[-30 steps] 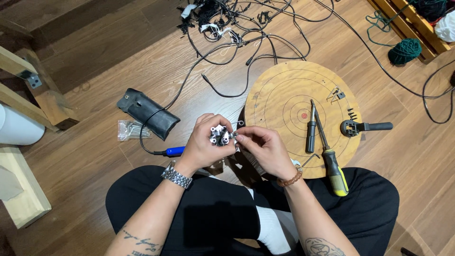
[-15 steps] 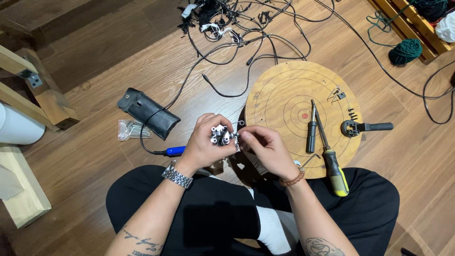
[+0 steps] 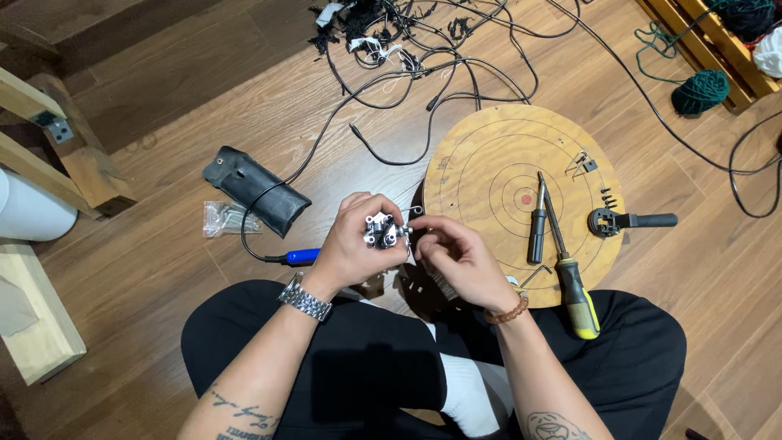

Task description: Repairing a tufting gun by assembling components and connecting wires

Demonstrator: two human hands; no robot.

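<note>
My left hand grips a small silver and black metal mechanism above my lap. My right hand is right beside it, with its fingertips pinched on a small part at the mechanism's right edge, where a thin wire hook sticks up. A steel watch is on my left wrist and a bead bracelet on my right. Whatever sits between my right fingertips is too small to make out.
A round wooden board holds a black-handled tool, a yellow-handled screwdriver, a black ratchet-like tool and small metal bits. On the wooden floor lie a black pouch, a plastic bag of screws, a blue-tipped cable, tangled wires and green yarn.
The hands stay close together on the mechanism, with only slight finger movement. Nothing else has shifted.
</note>
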